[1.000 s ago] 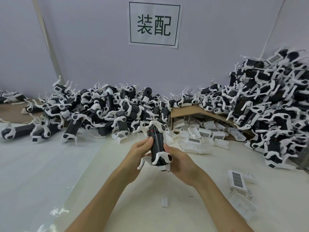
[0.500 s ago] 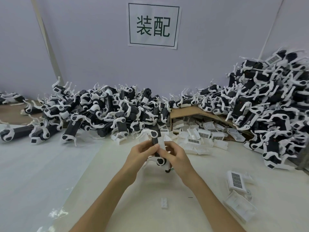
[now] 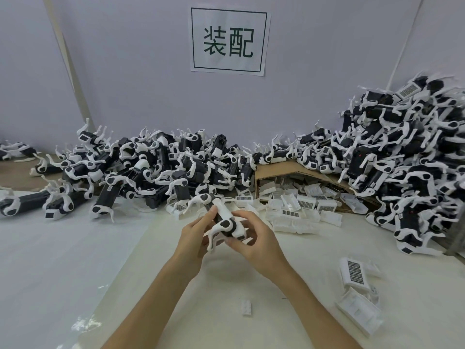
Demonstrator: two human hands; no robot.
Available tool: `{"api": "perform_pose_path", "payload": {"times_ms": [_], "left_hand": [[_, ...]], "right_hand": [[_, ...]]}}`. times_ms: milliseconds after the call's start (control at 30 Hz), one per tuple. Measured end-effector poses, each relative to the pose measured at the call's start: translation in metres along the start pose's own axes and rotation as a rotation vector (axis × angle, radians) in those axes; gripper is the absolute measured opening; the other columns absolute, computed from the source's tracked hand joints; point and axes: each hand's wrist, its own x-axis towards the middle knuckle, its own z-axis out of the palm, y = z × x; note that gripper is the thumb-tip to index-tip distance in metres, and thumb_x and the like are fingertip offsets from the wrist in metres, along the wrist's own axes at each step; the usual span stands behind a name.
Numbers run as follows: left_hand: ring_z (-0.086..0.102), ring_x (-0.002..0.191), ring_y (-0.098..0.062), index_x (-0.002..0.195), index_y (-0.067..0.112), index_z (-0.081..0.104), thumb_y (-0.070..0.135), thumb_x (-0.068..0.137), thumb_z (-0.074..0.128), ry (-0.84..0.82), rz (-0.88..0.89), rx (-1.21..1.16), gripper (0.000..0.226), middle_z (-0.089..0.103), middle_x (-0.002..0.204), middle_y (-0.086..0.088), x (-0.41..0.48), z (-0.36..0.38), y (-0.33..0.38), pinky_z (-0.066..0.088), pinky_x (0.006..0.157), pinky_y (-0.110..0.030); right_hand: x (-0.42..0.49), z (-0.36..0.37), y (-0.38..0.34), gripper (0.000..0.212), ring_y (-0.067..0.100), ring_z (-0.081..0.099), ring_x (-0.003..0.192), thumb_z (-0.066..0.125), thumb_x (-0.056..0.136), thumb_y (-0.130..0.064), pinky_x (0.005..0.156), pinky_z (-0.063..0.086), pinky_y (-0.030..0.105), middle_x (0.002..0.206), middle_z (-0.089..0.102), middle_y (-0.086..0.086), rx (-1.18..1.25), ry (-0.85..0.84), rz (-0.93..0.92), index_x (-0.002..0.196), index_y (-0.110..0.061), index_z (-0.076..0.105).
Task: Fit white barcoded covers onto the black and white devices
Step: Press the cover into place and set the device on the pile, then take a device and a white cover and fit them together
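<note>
Pale surface (image 3: 314,260) heaped with black and white devices (image 3: 161,167) along the wall. White covers (image 3: 302,205) spill from cardboard box (image 3: 281,170), centre. One device (image 3: 226,220) held above surface, left grip (image 3: 193,235) and right grip (image 3: 256,240) both curled round it.

Two hands (image 3: 193,235) (image 3: 261,245), one held device (image 3: 224,215), one sign (image 3: 229,40), one box (image 3: 284,168).

Pale grey wall (image 3: 120,71) is running behind, a paper sign (image 3: 229,11) is hanging on it, a white table (image 3: 65,268) is spreading below.
</note>
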Motion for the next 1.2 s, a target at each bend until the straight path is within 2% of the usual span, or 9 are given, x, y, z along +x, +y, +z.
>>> {"api": "perform_pose_path", "payload": {"times_ms": [133,233,367,500,600,767,933,1067,1200], "left_hand": [[0.074,0.094,-0.018,0.112,0.018,0.075,0.051,0.079,0.071,-0.049,0.020,-0.031,0.047,0.076,0.111,-0.003,-0.001,0.001,0.002,0.057,0.081,-0.030],[0.069,0.102,-0.017,0.117,0.017,0.074,0.045,0.087,0.068,-0.053,0.067,0.014,0.042,0.074,0.119,0.002,-0.002,0.003,0.004,0.057,0.084,-0.030],[0.069,0.114,-0.022,0.114,0.006,0.068,0.038,0.085,0.070,-0.067,0.091,-0.046,0.043,0.072,0.123,-0.006,-0.003,0.003,0.004,0.053,0.090,-0.034],[0.073,0.098,-0.021,0.091,0.017,0.078,0.026,0.095,0.060,-0.050,0.100,-0.122,0.020,0.075,0.101,-0.003,-0.002,0.000,0.008,0.053,0.086,-0.034],[0.073,0.076,-0.023,0.067,0.021,0.074,0.013,0.093,0.055,0.063,0.086,-0.208,0.033,0.068,0.077,0.000,-0.001,0.000,0.009,0.056,0.080,-0.037],[0.068,0.076,-0.025,0.088,0.010,0.059,0.012,0.095,0.050,0.423,0.108,-0.298,0.011,0.062,0.092,-0.005,0.003,-0.005,0.009,0.052,0.067,-0.031],[0.063,0.080,-0.025,0.088,0.011,0.055,0.026,0.101,0.044,0.512,-0.083,-0.518,0.022,0.059,0.096,-0.006,0.009,-0.014,0.008,0.048,0.067,-0.032],[0.060,0.078,-0.025,0.089,0.011,0.056,0.027,0.102,0.042,0.467,-0.071,-0.496,0.025,0.059,0.096,-0.006,0.008,-0.011,0.008,0.047,0.067,-0.032],[0.060,0.077,-0.026,0.089,0.011,0.056,0.029,0.103,0.041,0.460,-0.040,-0.457,0.027,0.059,0.094,-0.007,0.006,-0.009,0.009,0.046,0.067,-0.032]], "right_hand": [[0.002,-0.005,-0.002,0.024,0.008,0.067,0.091,0.075,0.090,-0.024,0.071,0.056,0.026,0.100,0.072,-0.011,0.004,0.106,-0.038,0.113,-0.030,0.068],[0.005,-0.009,-0.005,0.012,0.013,0.069,0.085,0.067,0.095,-0.016,0.070,0.057,0.027,0.086,0.072,-0.004,0.305,0.153,0.053,0.104,-0.023,0.071],[0.007,-0.017,-0.011,0.021,0.027,0.072,0.083,0.056,0.101,-0.019,0.070,0.056,0.027,0.100,0.073,0.022,0.628,0.097,0.251,0.117,-0.007,0.061],[0.007,-0.016,-0.012,0.027,0.028,0.073,0.087,0.059,0.096,-0.024,0.072,0.056,0.028,0.105,0.073,0.020,0.702,0.000,0.306,0.118,-0.008,0.059],[0.009,-0.018,-0.014,0.027,0.032,0.072,0.093,0.059,0.099,-0.020,0.071,0.057,0.029,0.114,0.070,0.020,0.721,-0.034,0.338,0.123,-0.009,0.058],[0.007,-0.034,-0.029,0.022,0.028,0.073,0.080,0.059,0.099,-0.020,0.062,0.057,0.026,0.097,0.073,0.014,0.800,0.013,0.484,0.110,-0.003,0.068],[0.007,-0.087,-0.064,0.027,0.027,0.073,0.080,0.065,0.091,-0.014,0.065,0.062,0.027,0.117,0.062,0.025,1.019,0.164,0.450,0.109,0.004,0.073],[0.067,-0.172,-0.154,0.037,0.022,0.063,0.095,0.061,0.097,-0.039,0.098,0.050,0.033,0.103,0.065,-0.002,0.578,0.627,0.073,0.122,-0.012,0.059],[0.154,-0.263,-0.209,0.047,0.030,0.054,0.129,0.040,0.107,-0.031,0.105,0.046,0.037,0.151,0.042,0.013,0.690,0.857,-0.020,0.150,-0.014,0.035]]}}
